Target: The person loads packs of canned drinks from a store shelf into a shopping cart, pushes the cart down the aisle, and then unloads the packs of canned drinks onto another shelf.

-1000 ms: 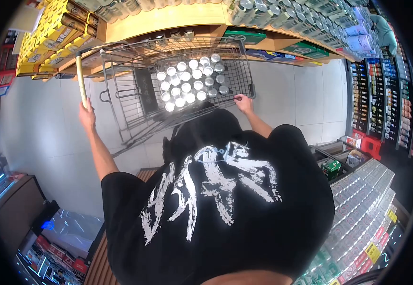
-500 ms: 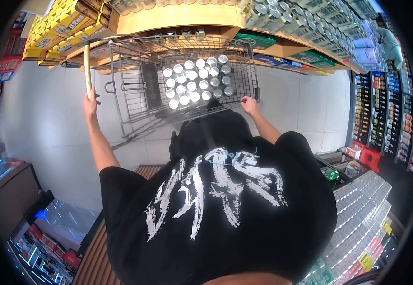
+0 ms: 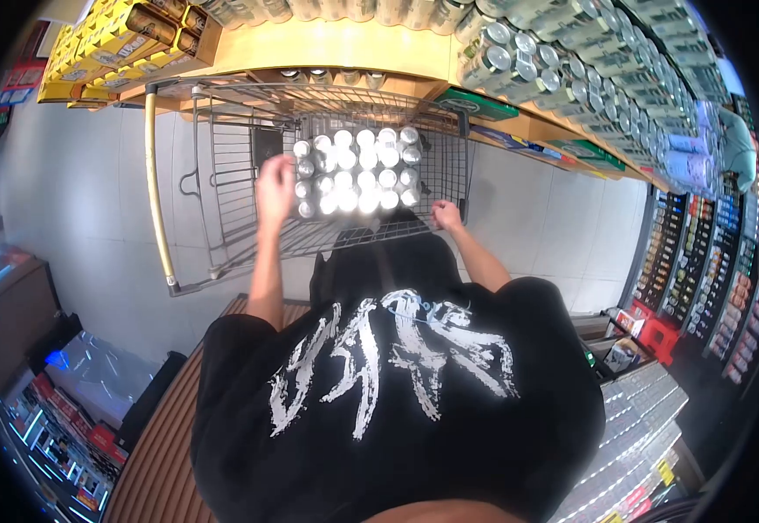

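Observation:
A wire shopping cart (image 3: 231, 187) stands in front of me, with a pack of silver-topped cans (image 3: 366, 179) in neat rows inside its basket. Reaching over the near side of the basket, my left hand (image 3: 275, 185) is beside the left end of the cans. Its fingers are apart and hold nothing; whether they touch a can I cannot tell. At the near right of the basket, my right hand (image 3: 447, 214) has its fingers curled at the cart's top rim. The cart's yellow handle (image 3: 157, 187) is to the left, with neither hand on it.
A wooden shelf (image 3: 336, 44) runs behind the cart, with yellow cartons (image 3: 126, 44) at left and stacked cans (image 3: 562, 74) at right. Wood slats (image 3: 166, 436) lie at lower left. Stacked packs (image 3: 632, 427) and a red stool (image 3: 656, 336) are at right.
My left hand has let go of the yellow handle and moved right, over the basket to the cans. The cart has turned slightly. My right hand stays near its rim.

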{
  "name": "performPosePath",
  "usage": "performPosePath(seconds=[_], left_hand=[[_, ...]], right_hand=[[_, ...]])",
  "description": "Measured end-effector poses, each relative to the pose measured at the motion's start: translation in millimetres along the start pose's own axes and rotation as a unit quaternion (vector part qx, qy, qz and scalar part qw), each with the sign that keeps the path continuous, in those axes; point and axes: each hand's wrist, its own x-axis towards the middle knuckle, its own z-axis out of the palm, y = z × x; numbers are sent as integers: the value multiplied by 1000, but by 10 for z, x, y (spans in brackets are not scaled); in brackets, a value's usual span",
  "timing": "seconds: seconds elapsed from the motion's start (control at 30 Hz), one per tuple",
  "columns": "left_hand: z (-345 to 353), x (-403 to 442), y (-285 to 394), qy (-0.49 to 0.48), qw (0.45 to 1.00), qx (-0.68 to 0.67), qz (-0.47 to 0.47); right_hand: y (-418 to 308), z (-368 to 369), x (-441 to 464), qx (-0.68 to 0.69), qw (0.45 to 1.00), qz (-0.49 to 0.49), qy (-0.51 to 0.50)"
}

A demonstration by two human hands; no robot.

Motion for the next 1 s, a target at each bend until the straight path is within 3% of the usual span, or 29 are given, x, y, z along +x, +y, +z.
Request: performPosePath(seconds=[0.03,0.07,0.13,0.2,0.27,0.37,0.47,0.6,0.73,0.83,1.0], left_hand=[[250,-99,-23,-142,980,-27,-138],[651,-212,-347,-226,963,-8,-148],[1383,-514,-838,-305,928,-20,-215],[1717,-638,-862,-347,874,-121,-319],[2105,-834,-1109,-318,855,-105,-395],[2096,-835,-963,-347,838,-91,-412],[2099,-740,-961,-388,799,-116,-445],[2089,-604,-731,-394,756,-163,-497],[2293,-636,-874,-406,771,-167,-461],[2403,-629,-763,-329,809,-146,-464],[2562,-545,-693,-316,775,-207,-508]], right_hand=[[-27,6,39,-25,1000,0,-4],[-53,8,92,-49,999,0,-6],[8,67,311,-116,992,-39,-10],[-89,118,404,-103,993,4,-57],[-294,155,339,-88,992,40,-77],[-485,190,347,-106,983,100,-115],[-578,299,425,-120,983,107,-88],[-632,242,680,-24,973,141,-182],[-585,280,734,1,981,115,-154],[-453,375,945,-115,974,123,-153],[-273,287,888,-97,981,139,-92]])
